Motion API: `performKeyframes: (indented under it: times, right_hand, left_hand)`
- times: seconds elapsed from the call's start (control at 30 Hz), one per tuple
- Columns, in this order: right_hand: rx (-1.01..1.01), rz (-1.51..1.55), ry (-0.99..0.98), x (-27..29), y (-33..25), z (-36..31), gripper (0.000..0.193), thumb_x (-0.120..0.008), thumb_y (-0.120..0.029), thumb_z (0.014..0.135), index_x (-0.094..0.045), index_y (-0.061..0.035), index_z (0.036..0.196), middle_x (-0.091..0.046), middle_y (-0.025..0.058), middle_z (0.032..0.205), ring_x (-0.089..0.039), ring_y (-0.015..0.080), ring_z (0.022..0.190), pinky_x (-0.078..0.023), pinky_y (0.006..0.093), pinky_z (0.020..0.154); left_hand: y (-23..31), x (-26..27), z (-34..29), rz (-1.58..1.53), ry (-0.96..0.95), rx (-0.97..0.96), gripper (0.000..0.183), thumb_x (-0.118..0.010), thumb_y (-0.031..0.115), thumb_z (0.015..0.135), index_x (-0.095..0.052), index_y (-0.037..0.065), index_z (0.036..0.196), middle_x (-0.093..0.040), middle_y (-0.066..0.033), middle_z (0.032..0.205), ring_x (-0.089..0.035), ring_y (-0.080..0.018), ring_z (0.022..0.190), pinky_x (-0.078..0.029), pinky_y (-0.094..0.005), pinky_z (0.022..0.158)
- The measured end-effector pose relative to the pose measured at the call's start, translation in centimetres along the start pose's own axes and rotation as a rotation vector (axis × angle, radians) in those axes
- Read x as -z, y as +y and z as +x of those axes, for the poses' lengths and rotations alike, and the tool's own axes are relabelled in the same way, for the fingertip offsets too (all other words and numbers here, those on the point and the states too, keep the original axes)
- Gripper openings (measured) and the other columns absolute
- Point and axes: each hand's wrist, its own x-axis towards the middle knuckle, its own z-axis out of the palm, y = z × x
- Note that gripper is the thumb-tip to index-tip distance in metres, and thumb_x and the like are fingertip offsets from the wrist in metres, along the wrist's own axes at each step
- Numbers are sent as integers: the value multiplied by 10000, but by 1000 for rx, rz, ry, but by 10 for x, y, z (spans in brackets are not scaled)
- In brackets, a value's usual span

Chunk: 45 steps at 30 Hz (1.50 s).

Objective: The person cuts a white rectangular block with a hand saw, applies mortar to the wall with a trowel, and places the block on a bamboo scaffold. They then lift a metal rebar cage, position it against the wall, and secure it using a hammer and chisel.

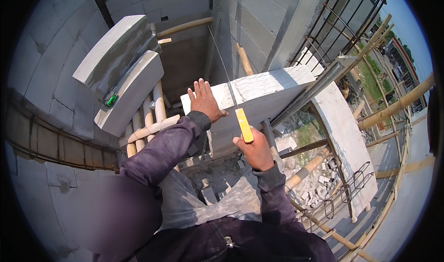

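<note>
A white lightweight concrete block [268,88] stands on edge before me. My left hand [203,101] presses on the block's left end, fingers spread and extended. In my right hand [254,150] is the yellow handle of a handsaw [243,125], my fingers wrapped round it. The saw's narrow blade, seen nearly edge-on, runs away from me across the block's top, just right of my left hand. Whether the blade has cut into the block cannot be made out. Two more white blocks [134,90] lie to the left, with a green and black tape measure [111,99] on them.
Bamboo poles [159,104] lie beneath the left blocks. At the right are a long white slab [344,146] with bent wire pieces, a metal channel [310,93] and bamboo scaffolding [397,102]. Rebar [323,19] rises at the back right. Rubble [323,178] lies far below.
</note>
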Motion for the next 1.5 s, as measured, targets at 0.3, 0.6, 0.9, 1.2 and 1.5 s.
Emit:
performKeyframes:
  times: [0.3, 0.6, 0.9, 1.2, 1.5]
  right_hand:
    - [4, -1, -20, 8, 3, 1, 272, -700, -182, 845, -560, 39, 919, -564, 149, 721, -531, 239, 655, -455, 371, 641]
    - [-23, 59, -12, 5, 6, 1, 257, -702, -168, 841, -567, 38, 911, -572, 162, 727, -541, 272, 659, -460, 381, 646]
    - [-9, 17, -7, 6, 0, 0, 268, -696, -188, 847, -569, 38, 916, -573, 161, 724, -543, 275, 660, -456, 390, 647]
    - [-22, 34, -6, 8, 0, -1, 250, -694, -177, 842, -558, 29, 886, -564, 147, 716, -533, 267, 653, -449, 379, 639]
    - [-22, 65, -11, 7, 4, -2, 255, -693, -190, 843, -554, 22, 876, -551, 134, 707, -514, 249, 647, -444, 376, 638]
  left_hand:
    - [1, -10, 2, 20, 60, -9, 1223, -797, 560, 690, -171, -102, 1506, -174, -280, 1583, -108, -406, 1501, -127, -576, 1190]
    - [-6, 3, 3, 149, -29, -97, 1202, -762, 582, 701, -183, -97, 1507, -194, -280, 1579, -107, -407, 1502, -109, -611, 1179]
    - [-12, -2, 2, 127, 3, -107, 1180, -751, 555, 713, -174, -92, 1514, -173, -271, 1591, -104, -403, 1504, -107, -632, 1170]
    - [-11, -4, 2, 139, 2, -100, 1179, -758, 544, 705, -180, -95, 1511, -161, -273, 1595, -105, -407, 1503, -108, -629, 1171]
    - [-11, -3, 0, 141, 7, -120, 1176, -770, 531, 703, -188, -108, 1501, -177, -290, 1581, -111, -417, 1499, -107, -632, 1169]
